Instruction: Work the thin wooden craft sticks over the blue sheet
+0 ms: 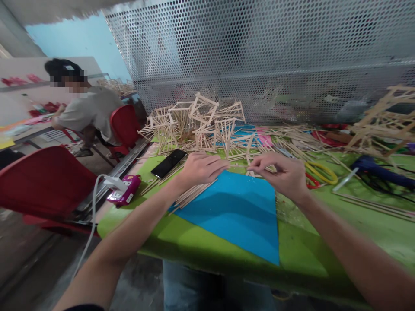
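Between my two hands runs a short, thin wooden stick [239, 167], roughly level above the far edge of a blue sheet [240, 211]. My right hand [282, 175] pinches its right end between thumb and fingertips. At its left end, my left hand [204, 168] has its fingers closed and pointing right; the thumb is hidden. Under my left hand and wrist, a bundle of thin wooden sticks [194, 194] lies slanted on the blue sheet. Just beyond my hands, small frames built of sticks [202, 110] are piled up.
The green table [304, 242] holds a black phone [169, 163], a purple power strip [125, 190] with a white cable, yellow-handled scissors [322, 172] and a blue glue gun [382, 170]. Behind stands a perforated metal panel [259, 52]. A person [94, 108] sits at another table, left.
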A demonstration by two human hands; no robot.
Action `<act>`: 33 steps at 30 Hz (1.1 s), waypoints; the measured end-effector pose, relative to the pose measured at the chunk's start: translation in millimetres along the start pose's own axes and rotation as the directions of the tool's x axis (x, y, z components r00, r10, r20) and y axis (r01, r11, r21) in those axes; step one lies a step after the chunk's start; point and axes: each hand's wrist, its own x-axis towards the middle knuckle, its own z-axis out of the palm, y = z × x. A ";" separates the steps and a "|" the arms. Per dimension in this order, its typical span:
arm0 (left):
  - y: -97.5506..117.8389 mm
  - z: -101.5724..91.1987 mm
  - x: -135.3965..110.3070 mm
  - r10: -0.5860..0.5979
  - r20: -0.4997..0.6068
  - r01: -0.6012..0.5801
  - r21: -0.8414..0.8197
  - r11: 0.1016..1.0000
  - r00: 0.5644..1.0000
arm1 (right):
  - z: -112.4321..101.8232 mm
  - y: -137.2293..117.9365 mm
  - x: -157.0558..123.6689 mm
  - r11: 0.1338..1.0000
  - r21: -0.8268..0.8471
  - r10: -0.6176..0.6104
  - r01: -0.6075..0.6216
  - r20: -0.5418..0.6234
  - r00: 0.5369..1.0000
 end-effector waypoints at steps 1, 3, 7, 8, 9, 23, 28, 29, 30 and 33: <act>0.0 0.2 -0.1 -0.010 0.005 0.010 -0.006 1.000 1.000 | 0.2 -0.5 0.0 1.000 -0.006 -0.015 0.015 0.002 1.000; -0.1 0.8 -0.5 -0.019 0.008 0.019 -0.019 1.000 1.000 | 0.9 -1.4 -0.5 1.000 -0.013 -0.025 0.025 0.033 0.999; -0.9 2.9 -2.2 -0.019 0.026 0.019 -0.017 1.000 0.999 | 2.7 -0.1 -3.6 0.999 0.018 0.030 -0.031 0.079 0.996; -0.9 3.6 -2.9 -0.018 0.026 0.018 -0.010 1.000 0.999 | 2.9 0.9 -4.6 0.998 0.026 0.049 -0.051 0.079 0.996; -0.9 4.4 -3.6 -0.016 0.022 0.016 -0.003 1.000 1.000 | 3.0 2.1 -5.3 0.997 0.030 0.064 -0.067 0.079 0.995; 1.9 5.1 -0.9 -0.021 -0.021 0.020 -0.046 0.999 1.000 | -2.6 3.7 0.8 0.990 -0.067 -0.118 0.120 0.041 0.992; 0.9 3.5 -0.3 -0.002 -0.020 0.001 -0.058 0.998 1.000 | 0.8 0.1 -2.1 0.995 -0.081 -0.055 0.065 0.123 0.991; 0.5 3.0 -0.1 0.006 -0.020 -0.007 -0.051 0.999 1.000 | 0.6 -0.2 -2.0 0.995 -0.088 -0.038 0.050 0.136 0.990; 0.1 2.4 0.0 0.011 -0.026 -0.012 -0.042 0.999 1.000 | 0.1 -0.4 -1.7 0.995 -0.095 -0.023 0.036 0.136 0.990; -1.0 1.3 0.4 0.014 -0.039 -0.015 -0.008 1.000 0.999 | -2.0 0.0 0.5 0.994 -0.098 -0.033 0.039 0.070 0.997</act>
